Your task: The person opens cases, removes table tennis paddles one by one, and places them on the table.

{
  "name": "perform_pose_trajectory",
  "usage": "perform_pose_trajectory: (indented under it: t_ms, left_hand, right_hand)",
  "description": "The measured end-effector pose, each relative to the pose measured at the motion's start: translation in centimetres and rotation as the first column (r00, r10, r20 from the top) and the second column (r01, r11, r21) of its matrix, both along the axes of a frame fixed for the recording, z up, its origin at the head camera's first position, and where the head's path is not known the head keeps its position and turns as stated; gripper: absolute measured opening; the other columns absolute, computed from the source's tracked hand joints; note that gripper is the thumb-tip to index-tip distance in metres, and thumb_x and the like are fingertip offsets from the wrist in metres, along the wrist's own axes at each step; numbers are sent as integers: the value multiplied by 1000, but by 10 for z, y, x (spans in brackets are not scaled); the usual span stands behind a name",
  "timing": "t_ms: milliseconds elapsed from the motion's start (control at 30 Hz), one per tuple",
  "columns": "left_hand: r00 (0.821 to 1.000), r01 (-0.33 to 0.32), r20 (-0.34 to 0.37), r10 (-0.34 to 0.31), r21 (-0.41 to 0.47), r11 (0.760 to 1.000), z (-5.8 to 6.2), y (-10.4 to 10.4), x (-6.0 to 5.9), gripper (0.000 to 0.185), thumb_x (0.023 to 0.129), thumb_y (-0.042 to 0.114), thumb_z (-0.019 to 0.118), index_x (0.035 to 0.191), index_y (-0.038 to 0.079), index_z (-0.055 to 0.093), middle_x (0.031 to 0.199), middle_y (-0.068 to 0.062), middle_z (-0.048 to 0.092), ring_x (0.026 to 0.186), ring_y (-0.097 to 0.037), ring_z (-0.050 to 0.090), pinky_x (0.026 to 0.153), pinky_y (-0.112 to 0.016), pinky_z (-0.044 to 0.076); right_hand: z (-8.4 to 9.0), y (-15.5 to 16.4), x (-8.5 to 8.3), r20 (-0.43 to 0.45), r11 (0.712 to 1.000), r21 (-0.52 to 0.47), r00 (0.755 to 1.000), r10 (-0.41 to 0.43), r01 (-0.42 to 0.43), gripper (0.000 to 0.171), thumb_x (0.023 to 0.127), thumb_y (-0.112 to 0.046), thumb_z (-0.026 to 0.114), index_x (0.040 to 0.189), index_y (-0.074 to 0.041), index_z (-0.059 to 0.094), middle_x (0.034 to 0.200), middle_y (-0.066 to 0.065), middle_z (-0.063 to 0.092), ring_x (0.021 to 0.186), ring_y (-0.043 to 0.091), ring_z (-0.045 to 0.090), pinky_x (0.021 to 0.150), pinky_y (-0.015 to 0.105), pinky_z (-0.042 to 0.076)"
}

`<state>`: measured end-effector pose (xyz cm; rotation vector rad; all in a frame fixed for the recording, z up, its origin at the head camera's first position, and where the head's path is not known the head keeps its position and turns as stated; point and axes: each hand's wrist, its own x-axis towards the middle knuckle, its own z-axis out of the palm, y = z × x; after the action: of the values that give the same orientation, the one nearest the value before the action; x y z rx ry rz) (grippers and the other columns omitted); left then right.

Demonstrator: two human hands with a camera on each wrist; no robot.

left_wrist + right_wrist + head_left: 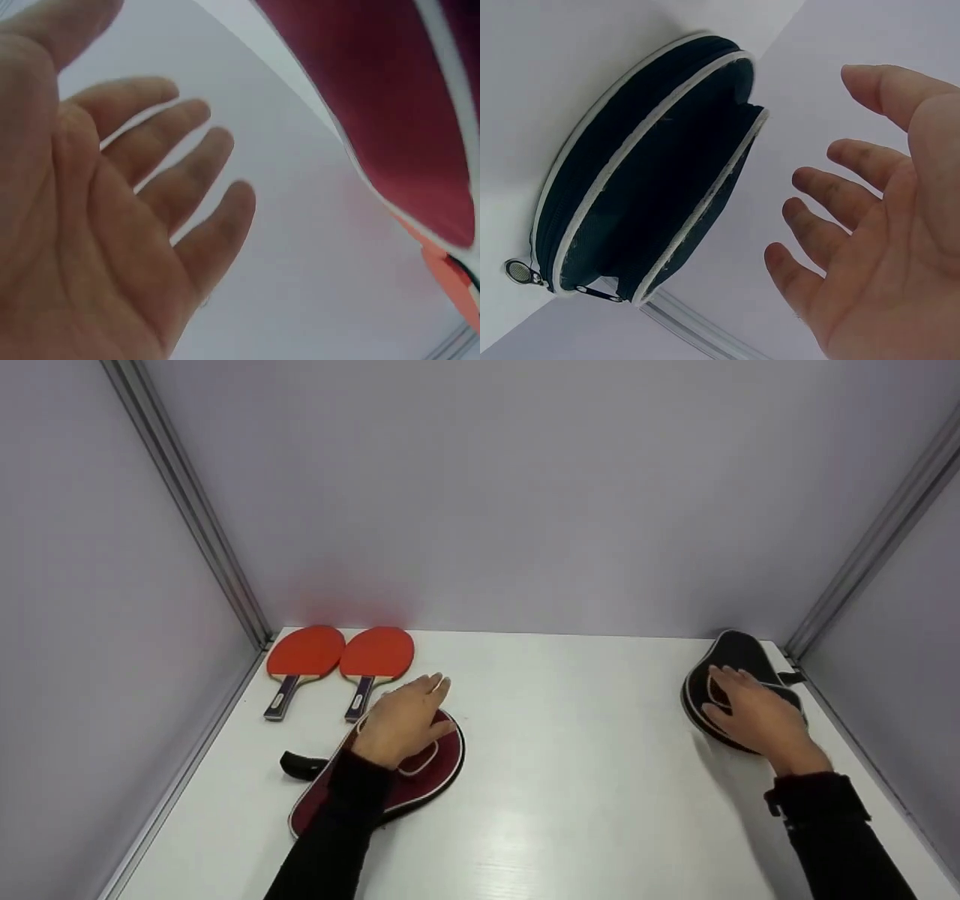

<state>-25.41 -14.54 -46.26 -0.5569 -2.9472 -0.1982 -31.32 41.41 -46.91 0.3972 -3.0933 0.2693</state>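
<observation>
Hovering left hand [401,720] over maroon cover [420,769], fingers spread | right hand [754,712] over black cover [739,652], fingers loose | 2 red paddles [337,654] beyond

Soft, even light fills the booth, bright without harsh shadows; a pale sheen lies on the white table [570,810] near the front edge, and a faint red glow tints the back wall above the paddles [339,654]. Both wrist views are close, and the left hand [97,225] looks slightly soft.
</observation>
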Motion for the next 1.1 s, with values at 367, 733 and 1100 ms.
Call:
perform_pose_trajectory:
  t_ms: [367, 733, 1100]
  left_hand:
    - [964, -83, -233, 127, 190, 978, -76, 18, -65, 75, 111, 44, 79, 168, -1, 59, 171, -25, 64, 157, -46, 65, 127, -63, 58]
    - [976, -84, -175, 129, 242, 967, -68, 39, -63, 73, 109, 38, 81, 166, -2, 61, 169, -27, 65, 159, -49, 62, 130, -73, 52]
    - [984, -106, -119, 133, 211, 972, -67, 33, -66, 75, 112, 42, 77, 171, 1, 57, 175, -23, 61, 165, -45, 58, 137, -70, 46]
  right_hand:
    - [2, 28, -16, 62, 1000, -16, 998, -13, 14, 89, 105, -22, 84, 171, 17, 39, 170, 54, 39, 153, 76, 46, 117, 86, 51]
    - [-3, 49, -28, 158, 999, -21, 987, -40, 43, 84, 101, -15, 84, 164, 22, 42, 161, 52, 53, 143, 75, 56, 115, 87, 52]
    - [-16, 55, -33, 132, 999, -40, 991, 6, -1, 69, 107, -12, 79, 161, 20, 50, 153, 50, 61, 138, 72, 64, 114, 83, 55]
